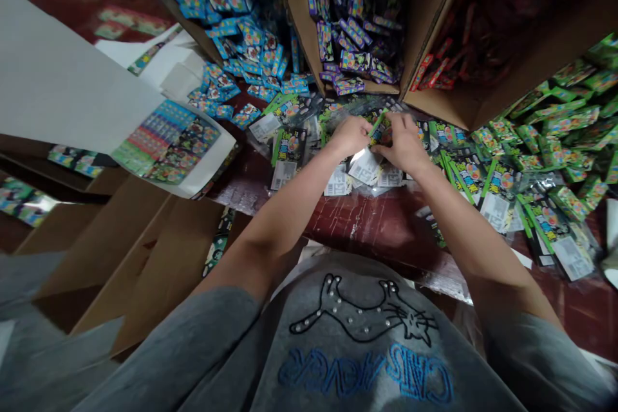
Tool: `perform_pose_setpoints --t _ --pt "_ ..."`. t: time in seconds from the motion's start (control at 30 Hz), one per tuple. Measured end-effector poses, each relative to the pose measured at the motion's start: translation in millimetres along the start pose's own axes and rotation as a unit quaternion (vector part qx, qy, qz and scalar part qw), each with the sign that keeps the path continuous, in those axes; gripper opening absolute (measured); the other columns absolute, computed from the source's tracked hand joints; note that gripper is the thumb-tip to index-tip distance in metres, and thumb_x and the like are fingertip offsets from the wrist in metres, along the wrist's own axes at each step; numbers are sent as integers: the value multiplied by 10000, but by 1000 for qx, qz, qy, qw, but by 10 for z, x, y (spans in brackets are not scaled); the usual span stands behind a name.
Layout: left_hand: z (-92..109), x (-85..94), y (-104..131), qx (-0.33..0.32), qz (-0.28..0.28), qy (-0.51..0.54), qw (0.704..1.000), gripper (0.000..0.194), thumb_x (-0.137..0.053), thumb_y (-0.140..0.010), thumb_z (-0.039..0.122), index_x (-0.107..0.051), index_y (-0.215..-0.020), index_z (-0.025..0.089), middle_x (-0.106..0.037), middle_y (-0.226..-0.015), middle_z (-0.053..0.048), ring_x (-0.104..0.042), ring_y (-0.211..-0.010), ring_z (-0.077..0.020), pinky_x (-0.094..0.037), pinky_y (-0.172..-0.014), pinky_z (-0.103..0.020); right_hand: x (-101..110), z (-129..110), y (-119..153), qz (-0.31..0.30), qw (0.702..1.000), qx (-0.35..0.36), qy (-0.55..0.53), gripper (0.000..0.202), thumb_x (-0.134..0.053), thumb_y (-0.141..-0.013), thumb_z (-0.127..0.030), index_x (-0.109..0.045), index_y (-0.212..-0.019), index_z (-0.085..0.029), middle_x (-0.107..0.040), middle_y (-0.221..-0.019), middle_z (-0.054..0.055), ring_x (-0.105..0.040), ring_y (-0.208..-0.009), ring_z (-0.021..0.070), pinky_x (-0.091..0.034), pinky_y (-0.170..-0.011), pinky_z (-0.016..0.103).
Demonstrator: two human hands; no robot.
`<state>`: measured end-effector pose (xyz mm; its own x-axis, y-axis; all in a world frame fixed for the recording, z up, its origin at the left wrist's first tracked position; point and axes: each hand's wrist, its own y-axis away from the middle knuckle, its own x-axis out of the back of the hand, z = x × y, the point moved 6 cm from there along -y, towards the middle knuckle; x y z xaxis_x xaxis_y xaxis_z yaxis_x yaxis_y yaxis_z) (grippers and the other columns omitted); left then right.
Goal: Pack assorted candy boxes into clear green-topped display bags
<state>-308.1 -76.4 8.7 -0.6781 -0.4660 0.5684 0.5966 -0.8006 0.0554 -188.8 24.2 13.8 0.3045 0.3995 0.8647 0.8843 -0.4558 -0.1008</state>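
- Black-and-green plastic packet [378, 123], near the middle of the table [376, 222], is held between a person's two bare hands, its bright green strip slanting between the fingertips.
- Left hand [351, 135]: fingers bunched in a narrow pinch at the packet's left side.
- Right hand [404, 145]: thumb and fingers curled in a looser grip at the packet's right side.
- Similar flat packets [497, 196] with green strips and white labels lie overlapping beneath the hands and along the dark red tabletop to either side.
- Beyond the hands, upright cardboard compartments hold heaps of small printed boxes: blue boxes [236, 32] at left, purple boxes [355, 61] in the middle, red boxes [429, 71] at right.
- Green boxes [564, 116] lie piled at the far right; some blue ones spill onto the table at left.
- A curling white sheet [168, 141], printed with rows of coloured pictures, leans in from the left.
- Below it stands an open cardboard carton [140, 257].
- The person wears a grey shirt [357, 335] with an outlined cat and blue lettering.
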Motion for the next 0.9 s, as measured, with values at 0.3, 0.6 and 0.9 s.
perform_pose_setpoints --t 0.3,0.6,0.9 --pt "164 -209 874 -67 13 299 952 61 -627 -963 171 -576 -944 198 -680 -764 32 -639 -685 -110 -436 -651 -224 571 -201 681 133 987 87 -26 623 -758 -947 -464 -616 -1479 -174 -649 -1363 196 -648 -1284 372 -521 -1141 584" --pt "137 -135 1294 -25 76 285 955 112 -713 -971 237 -610 -960 196 -765 -876 0 -732 -794 -128 -533 -752 -262 761 -417 834 73 994 72 -46 263 -704 -977 -517 -717 -1029 -259 -738 -975 108 -715 -891 308 -598 -814 483" --pt "108 -209 1546 7 -219 289 932 459 -966 -720 397 -718 -1065 224 -804 -997 -83 -779 -909 -252 -650 -757 -381 761 -736 883 -337 909 137 -205 394 -614 -966 -668 -846 -919 -353 -812 -1156 45 -776 -1046 265 -621 -957 449"
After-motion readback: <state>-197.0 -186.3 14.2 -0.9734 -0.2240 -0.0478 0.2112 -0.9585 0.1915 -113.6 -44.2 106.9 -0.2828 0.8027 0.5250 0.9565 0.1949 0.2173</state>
